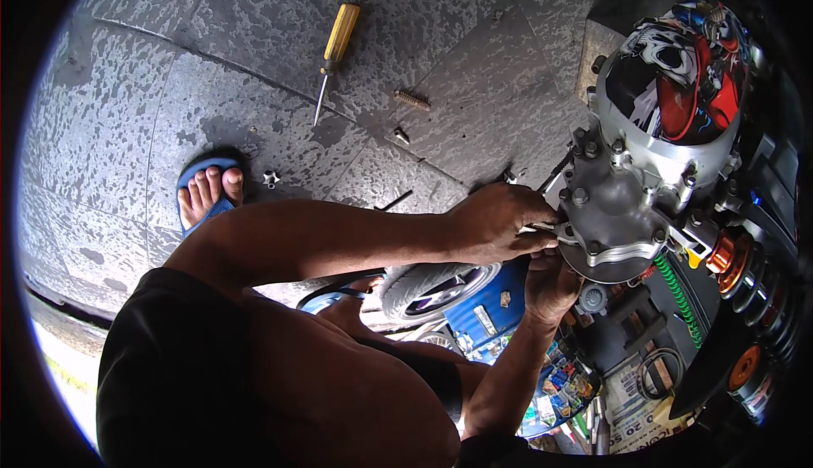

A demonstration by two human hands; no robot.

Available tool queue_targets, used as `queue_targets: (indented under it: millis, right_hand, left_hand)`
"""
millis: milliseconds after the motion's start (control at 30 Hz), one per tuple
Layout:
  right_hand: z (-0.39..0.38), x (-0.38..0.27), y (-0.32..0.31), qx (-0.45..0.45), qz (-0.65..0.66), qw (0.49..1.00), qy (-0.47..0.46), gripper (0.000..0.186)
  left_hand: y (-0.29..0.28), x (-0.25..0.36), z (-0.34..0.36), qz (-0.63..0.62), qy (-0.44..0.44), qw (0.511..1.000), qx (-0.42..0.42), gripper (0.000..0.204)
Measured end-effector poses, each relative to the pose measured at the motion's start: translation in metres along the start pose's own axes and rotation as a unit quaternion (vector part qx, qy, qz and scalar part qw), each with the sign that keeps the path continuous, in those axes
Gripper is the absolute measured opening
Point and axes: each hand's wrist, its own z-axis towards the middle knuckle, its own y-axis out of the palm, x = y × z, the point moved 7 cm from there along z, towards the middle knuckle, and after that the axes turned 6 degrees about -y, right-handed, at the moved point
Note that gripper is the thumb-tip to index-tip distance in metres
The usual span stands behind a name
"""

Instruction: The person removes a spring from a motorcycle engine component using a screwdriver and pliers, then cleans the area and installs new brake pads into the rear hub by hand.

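Observation:
A grey metal engine casing (608,205) with several bolts stands at the right. My left hand (501,224) is closed at its left edge, with a thin pale metal piece (539,229) between thumb and fingers. Just below it, my right hand (552,288) has its fingers bent up against the casing's lower edge. What the right fingers hold, if anything, is hidden. A thin dark rod or cable (556,170) runs along the casing's left side, above my left hand.
On the tiled floor lie a yellow-handled screwdriver (337,38), a small spring (412,99), a bolt (401,136), a black rod (395,200) and a star-shaped metal part (271,179). A wheel (436,292) and an orange-topped shock absorber (735,258) stand near the casing.

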Motion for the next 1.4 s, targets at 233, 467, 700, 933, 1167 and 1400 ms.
queue_targets:
  millis: [233,467,700,933,1167,1400]
  right_hand:
    - [-0.003,0.003,-0.009,-0.004,-0.001,1.000,0.009,0.047]
    - [-0.005,-0.001,-0.008,-0.035,-0.041,0.998,-0.037,0.039]
    - [-0.004,0.000,-0.009,-0.010,-0.041,0.998,-0.039,0.037]
    - [0.001,-0.005,-0.007,0.009,-0.037,0.998,-0.045,0.031]
    - [0.002,-0.011,0.000,-0.019,-0.035,0.998,-0.046,0.033]
    - [0.005,-0.010,-0.012,-0.023,-0.048,0.998,-0.040,0.030]
  left_hand:
    - [-0.003,-0.004,-0.003,0.039,-0.002,0.999,0.002,0.030]
    - [-0.009,-0.013,-0.006,0.092,0.001,0.996,0.009,0.036]
    - [-0.017,-0.014,-0.013,0.078,-0.011,0.997,0.002,0.035]
    - [-0.014,-0.049,0.002,-0.118,-0.271,0.955,-0.008,0.032]
    - [-0.005,-0.050,0.030,-0.140,-0.373,0.908,-0.131,0.027]
    - [-0.007,-0.060,0.034,-0.129,-0.352,0.918,-0.128,0.021]
